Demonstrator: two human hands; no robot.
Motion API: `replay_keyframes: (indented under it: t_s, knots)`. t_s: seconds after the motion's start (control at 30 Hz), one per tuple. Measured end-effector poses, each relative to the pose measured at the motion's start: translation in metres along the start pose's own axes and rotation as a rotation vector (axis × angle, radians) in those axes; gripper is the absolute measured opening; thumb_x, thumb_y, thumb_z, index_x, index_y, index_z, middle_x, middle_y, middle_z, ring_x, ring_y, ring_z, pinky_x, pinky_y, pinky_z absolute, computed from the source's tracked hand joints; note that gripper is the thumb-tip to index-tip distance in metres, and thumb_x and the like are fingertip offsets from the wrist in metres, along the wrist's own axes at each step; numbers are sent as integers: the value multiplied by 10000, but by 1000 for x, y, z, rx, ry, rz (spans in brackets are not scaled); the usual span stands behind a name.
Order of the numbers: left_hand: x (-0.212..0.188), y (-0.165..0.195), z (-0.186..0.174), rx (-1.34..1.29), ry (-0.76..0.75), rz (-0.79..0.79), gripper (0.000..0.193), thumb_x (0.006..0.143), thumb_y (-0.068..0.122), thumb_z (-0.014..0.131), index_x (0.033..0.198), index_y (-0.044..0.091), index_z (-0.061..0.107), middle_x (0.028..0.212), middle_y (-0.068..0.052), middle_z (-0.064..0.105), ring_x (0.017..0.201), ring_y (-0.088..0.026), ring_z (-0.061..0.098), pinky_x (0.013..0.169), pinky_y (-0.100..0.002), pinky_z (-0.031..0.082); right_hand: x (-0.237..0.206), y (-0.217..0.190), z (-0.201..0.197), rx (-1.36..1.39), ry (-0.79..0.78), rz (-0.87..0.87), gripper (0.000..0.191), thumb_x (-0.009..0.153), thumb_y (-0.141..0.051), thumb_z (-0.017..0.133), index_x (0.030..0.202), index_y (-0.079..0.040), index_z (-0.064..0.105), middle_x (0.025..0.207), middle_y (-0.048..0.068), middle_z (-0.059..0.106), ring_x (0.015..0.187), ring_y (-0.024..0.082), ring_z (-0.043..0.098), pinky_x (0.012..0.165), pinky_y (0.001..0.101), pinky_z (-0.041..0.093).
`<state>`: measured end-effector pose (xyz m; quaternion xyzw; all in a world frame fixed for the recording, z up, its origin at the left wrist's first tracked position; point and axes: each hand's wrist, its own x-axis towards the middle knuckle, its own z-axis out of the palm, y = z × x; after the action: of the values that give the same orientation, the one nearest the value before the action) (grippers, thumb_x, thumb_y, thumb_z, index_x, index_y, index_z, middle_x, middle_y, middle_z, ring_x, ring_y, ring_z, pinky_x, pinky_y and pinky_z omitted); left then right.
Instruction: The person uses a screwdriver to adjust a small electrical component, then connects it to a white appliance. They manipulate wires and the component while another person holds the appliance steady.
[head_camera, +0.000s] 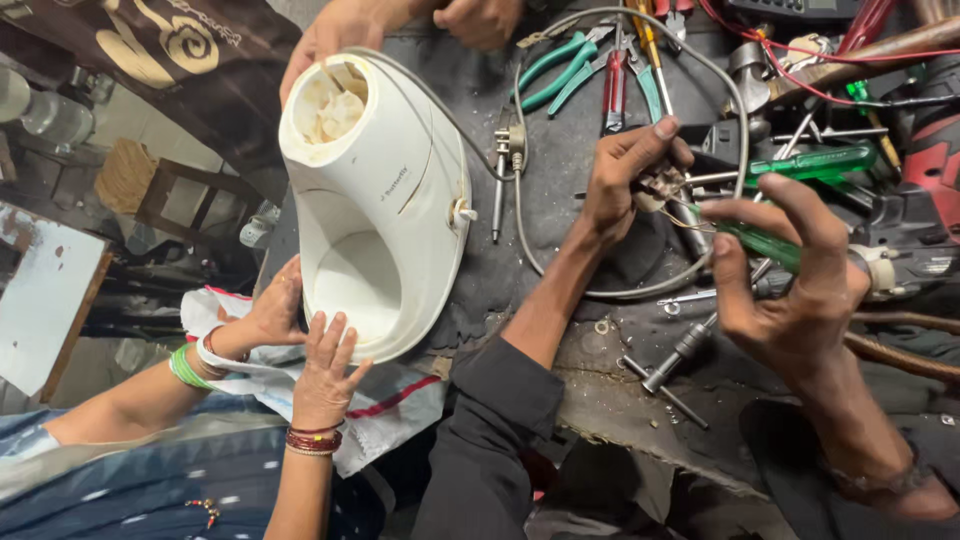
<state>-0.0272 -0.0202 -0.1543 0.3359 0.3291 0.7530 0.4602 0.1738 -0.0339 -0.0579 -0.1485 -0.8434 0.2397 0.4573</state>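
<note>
Cluttered dark bench (560, 300), grimy mat, floor and a wooden stool (150, 185) visible far left. Left side: 2 co-worker hands (290, 340) with bangles rest against the lower rim of a white appliance housing (385, 200) lying on its side; another person's hand (335, 35) touches its top end. Grey cord (525, 215) loops from the housing across the bench. Pliers (575, 65) and cutters lie at top centre. Left hand (625, 175), black sleeve, closed around a small switch part (660, 188) with wires, held just above the bench. Right hand (790, 270) gripping a green-handled screwdriver (765, 242), tip end pointing at the switch part, seemingly touching it. Second green screwdriver (810, 160) lies just behind. Red and black power tool (930, 170) at far right.
</note>
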Motion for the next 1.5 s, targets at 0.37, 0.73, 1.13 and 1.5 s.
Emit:
replay_keyframes:
  t_s: [0.37, 0.73, 1.13, 1.5]
  knots:
    - [0, 4, 3, 2, 7, 34, 387, 1043, 354, 668, 919, -7, 735, 813, -69, 694, 696, -111, 615, 639, -242, 480, 1, 4, -1, -72, 21, -78, 547, 1053, 15, 720, 1476, -30, 377, 1176, 240, 740, 1025, 310, 773, 859, 318, 627]
    - [-1, 5, 4, -59, 10, -28, 413, 1056, 334, 642, 869, -27, 714, 791, -91, 691, 638, -134, 630, 582, -259, 492, -2, 6, -6, -75, 41, -49, 538, 1038, 30, 724, 1466, -11, 402, 1137, 216, 743, 1013, 298, 779, 856, 321, 629]
    - [-4, 9, 9, -49, -34, -49, 467, 1062, 376, 619, 842, -27, 704, 720, -116, 667, 577, -183, 651, 528, -282, 509, -3, 8, -12, -87, 36, -145, 559, 960, 27, 735, 1410, 7, 404, 1079, 190, 752, 940, 285, 779, 787, 336, 608]
    - [-5, 9, 9, -66, -61, -48, 498, 1077, 409, 554, 866, -18, 700, 670, -100, 625, 540, -174, 608, 508, -299, 513, -12, 15, -11, -122, 126, -147, 511, 1041, -120, 814, 1412, -1, 483, 1018, 149, 763, 918, 233, 791, 707, 285, 627]
